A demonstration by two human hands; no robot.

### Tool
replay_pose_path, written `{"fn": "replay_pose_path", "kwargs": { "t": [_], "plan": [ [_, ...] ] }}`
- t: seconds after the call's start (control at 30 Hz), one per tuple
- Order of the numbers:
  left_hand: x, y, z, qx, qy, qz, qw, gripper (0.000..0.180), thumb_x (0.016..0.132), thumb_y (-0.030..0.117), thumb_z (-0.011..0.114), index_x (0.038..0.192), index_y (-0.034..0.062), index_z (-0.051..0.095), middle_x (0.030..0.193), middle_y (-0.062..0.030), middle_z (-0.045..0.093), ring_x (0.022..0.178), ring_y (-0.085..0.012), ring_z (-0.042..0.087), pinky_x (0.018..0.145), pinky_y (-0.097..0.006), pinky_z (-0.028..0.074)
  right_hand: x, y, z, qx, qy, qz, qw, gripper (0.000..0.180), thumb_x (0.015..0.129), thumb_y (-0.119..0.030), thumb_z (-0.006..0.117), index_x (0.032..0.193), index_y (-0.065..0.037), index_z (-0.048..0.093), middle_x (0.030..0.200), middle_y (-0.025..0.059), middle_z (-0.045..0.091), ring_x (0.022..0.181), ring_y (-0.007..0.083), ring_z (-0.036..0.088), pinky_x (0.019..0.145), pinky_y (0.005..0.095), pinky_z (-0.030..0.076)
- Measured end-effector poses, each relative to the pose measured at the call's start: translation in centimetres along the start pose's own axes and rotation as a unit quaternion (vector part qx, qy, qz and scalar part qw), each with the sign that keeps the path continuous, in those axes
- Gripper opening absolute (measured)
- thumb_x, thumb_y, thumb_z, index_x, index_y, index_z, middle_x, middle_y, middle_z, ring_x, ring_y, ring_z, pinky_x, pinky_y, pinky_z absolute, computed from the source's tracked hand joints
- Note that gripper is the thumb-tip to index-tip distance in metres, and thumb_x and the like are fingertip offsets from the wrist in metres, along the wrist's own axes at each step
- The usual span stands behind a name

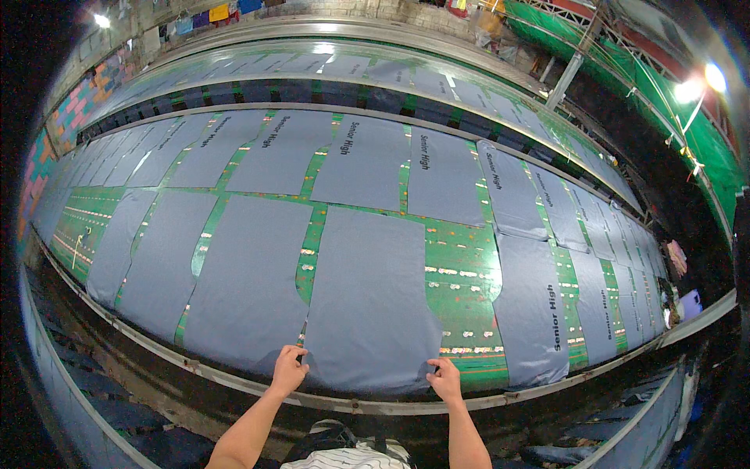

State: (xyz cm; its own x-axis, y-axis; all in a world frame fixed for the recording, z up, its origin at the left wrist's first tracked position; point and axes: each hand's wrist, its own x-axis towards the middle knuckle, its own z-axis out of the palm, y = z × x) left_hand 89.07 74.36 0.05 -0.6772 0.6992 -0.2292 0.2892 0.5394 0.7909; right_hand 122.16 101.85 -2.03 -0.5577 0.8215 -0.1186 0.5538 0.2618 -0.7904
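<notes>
A blank blue-grey cut fabric panel lies on the long green printing table, its near edge toward me. My left hand is closed in a pinch at its near left corner. At the near right corner my right hand pinches the cloth between thumb and fingers. Left of it lies another blank panel, close beside my left hand. To the right, across a strip of bare green table, a panel bears black lettering. Farther back runs a row of lettered panels.
A metal rail runs along the table's near edge. Beyond stands a second long table with more panels. Lower racks holding dark cloth flank me. A metal post and a bright lamp stand at right.
</notes>
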Motion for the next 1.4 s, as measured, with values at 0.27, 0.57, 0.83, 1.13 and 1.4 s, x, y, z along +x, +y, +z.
{"fn": "replay_pose_path", "kwargs": {
  "t": [0.27, 0.57, 0.83, 1.13, 1.4],
  "plan": [
    [0.0, 0.4, -0.1, -0.007, 0.002, 0.001, 1.0, 0.038, 0.078, -0.004, 0.073, 0.114, -0.0001, 0.064, 0.117, -0.0115, 0.052, 0.074, -0.0213, 0.062, 0.075, -0.034, 0.053, 0.1, -1.0, -0.3, -0.024, -0.012, 0.021, 0.999, 0.04, 0.067, 0.001, 0.078, 0.106, -0.006, 0.071, 0.095, 0.0091, 0.063, 0.067, 0.0175, 0.059, 0.065, 0.0313, 0.051],
    [0.2, 0.9, 0.3, 0.093, 0.056, 0.035, 0.993, 0.035, 0.079, -0.001, 0.071, 0.113, 0.0012, 0.063, 0.117, -0.0132, 0.051, 0.092, -0.0302, 0.061, 0.083, -0.041, 0.051, 0.4, -2.7, -0.4, -0.165, 0.056, -0.087, 0.981, 0.029, 0.073, -0.012, 0.079, 0.101, -0.007, 0.07, 0.098, 0.0127, 0.062, 0.08, 0.0295, 0.063, 0.07, 0.0405, 0.053],
    [3.4, 4.5, 5.4, 0.286, -0.021, 0.294, 0.912, 0.049, 0.093, 0.033, 0.061, 0.134, 0.0065, 0.056, 0.147, -0.0149, 0.044, 0.135, -0.0349, 0.042, 0.111, -0.062, 0.029, 4.2, -9.6, 6.4, -0.181, 0.02, -0.264, 0.947, 0.036, 0.08, -0.019, 0.076, 0.113, -0.006, 0.067, 0.12, 0.0157, 0.058, 0.114, 0.0358, 0.055, 0.096, 0.0518, 0.044],
    [11.5, 5.0, 5.8, 0.365, -0.064, 0.372, 0.851, 0.063, 0.098, 0.054, 0.048, 0.148, 0.0161, 0.047, 0.16, -0.0083, 0.034, 0.145, -0.0341, 0.032, 0.111, -0.073, 0.02, 10.7, -11.3, 11.9, -0.34, -0.05, -0.277, 0.897, 0.065, 0.096, -0.051, 0.053, 0.147, -0.013, 0.047, 0.158, 0.0137, 0.036, 0.147, 0.0352, 0.031, 0.111, 0.0702, 0.023],
    [22.5, 6.8, 5.5, 0.381, 0.006, 0.274, 0.883, 0.068, 0.098, 0.058, 0.043, 0.152, 0.0183, 0.041, 0.163, -0.0105, 0.028, 0.149, -0.0406, 0.023, 0.113, -0.074, 0.015, 21.1, -10.9, 9.9, -0.361, 0.003, -0.202, 0.91, 0.071, 0.095, -0.058, 0.05, 0.15, -0.015, 0.044, 0.162, 0.0167, 0.028, 0.15, 0.0382, 0.023, 0.114, 0.0699, 0.017]
  ]
}}
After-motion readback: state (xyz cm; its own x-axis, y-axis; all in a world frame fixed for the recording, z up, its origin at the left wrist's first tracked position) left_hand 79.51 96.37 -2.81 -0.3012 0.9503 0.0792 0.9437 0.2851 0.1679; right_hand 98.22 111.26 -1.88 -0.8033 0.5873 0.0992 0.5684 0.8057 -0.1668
